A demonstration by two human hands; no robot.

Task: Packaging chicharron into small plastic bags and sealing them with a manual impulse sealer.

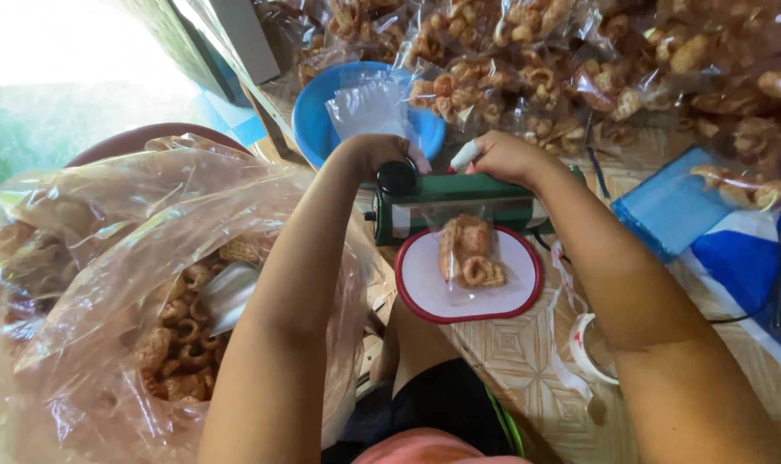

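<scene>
A green heat sealer (459, 199) sits on the patterned table. My left hand (380, 151) rests on its left end by the black knob (396, 176). My right hand (502, 156) presses down on the sealer's arm near the white-and-red handle tip (464, 155). A small clear bag of fried snacks (469, 253) lies with its top edge in the sealer and its body on a white plate with a red rim (425, 296).
A large clear sack of fried snacks (150, 283) with a metal scoop (227, 296) stands at the left. A blue bowl (309, 120) holds empty clear bags (369, 107). Several sealed snack packs (579, 69) pile up behind. A blue folder (665, 206) and a tape roll (590, 348) lie at the right.
</scene>
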